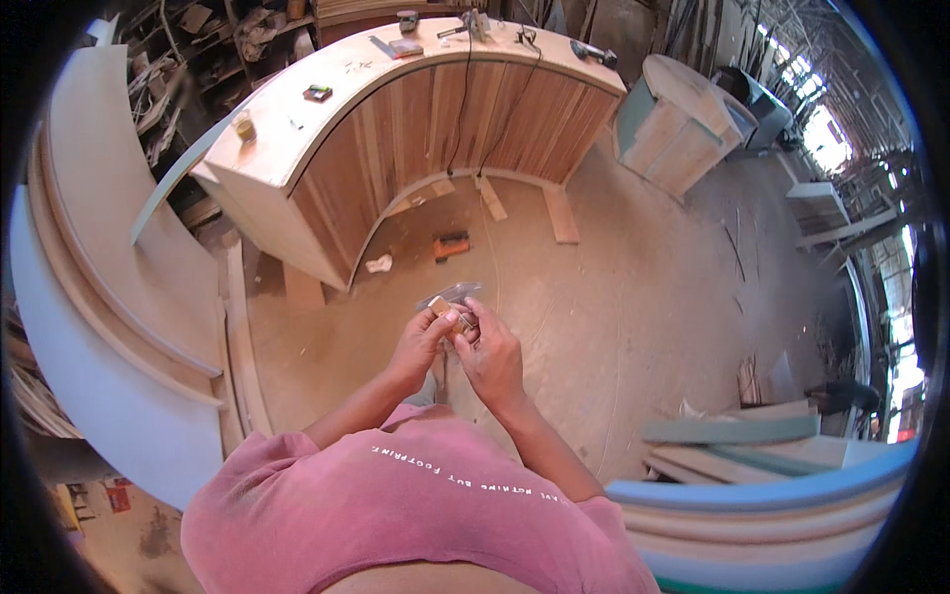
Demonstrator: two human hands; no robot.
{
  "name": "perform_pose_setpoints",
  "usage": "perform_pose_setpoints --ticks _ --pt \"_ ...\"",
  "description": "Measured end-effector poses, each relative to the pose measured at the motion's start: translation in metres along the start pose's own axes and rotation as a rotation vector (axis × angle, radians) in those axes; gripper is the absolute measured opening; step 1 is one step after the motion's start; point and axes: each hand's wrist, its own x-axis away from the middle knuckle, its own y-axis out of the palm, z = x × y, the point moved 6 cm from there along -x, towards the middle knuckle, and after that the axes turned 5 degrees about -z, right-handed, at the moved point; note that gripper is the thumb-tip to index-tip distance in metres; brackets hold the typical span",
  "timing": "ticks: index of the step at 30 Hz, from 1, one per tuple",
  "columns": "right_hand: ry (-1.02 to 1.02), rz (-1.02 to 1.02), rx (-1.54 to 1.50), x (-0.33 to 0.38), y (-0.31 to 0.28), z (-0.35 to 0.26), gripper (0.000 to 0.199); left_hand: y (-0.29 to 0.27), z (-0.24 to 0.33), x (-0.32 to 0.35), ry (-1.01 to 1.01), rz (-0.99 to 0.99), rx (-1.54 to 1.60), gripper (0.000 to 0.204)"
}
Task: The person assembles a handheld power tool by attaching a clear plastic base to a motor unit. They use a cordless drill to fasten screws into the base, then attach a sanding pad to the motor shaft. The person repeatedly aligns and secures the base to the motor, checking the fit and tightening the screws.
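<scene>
Pink shirt cloth fills the bottom of my view, closest to the lens, and both forearms rise from it toward the middle of the picture. Going to what I am holding: a small brownish object sits pinched between the fingertips of my two hands, held up in front of my chest above the floor. It is too small for me to say what it is. A clear, flat strip that looks like plastic juts out just beyond it, touching or nearly touching my fingers. My left hand is curled, thumb and forefinger closed on the object from the left. My right hand is curled too, its fingers closed on the same object from the right, so the hands meet at the fingertips.

Below the hands lies a dusty workshop floor. Farther out on it I see an orange tool and a scrap of white cloth or paper. Beyond those stands a curved wooden counter with slatted front, carrying a tape roll, a small dark item and power tools with cords hanging down. Curved boards are stacked at the left, and painted curved panels lie at the lower right.
</scene>
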Motion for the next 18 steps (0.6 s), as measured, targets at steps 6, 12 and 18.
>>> perform_pose_setpoints --ticks 6,12,18 --pt "0.024 0.050 0.024 -0.185 -0.028 0.109 0.053 0.016 0.024 -0.229 0.026 -0.020 0.093 0.019" --pt "0.084 -0.005 -0.071 -0.366 -0.076 0.175 0.058 0.053 0.097 -0.421 0.080 0.014 0.122 0.016" --pt "0.033 -0.112 -0.134 -0.526 -0.075 0.251 0.055 0.035 0.134 -0.572 0.023 0.258 0.174 0.022"
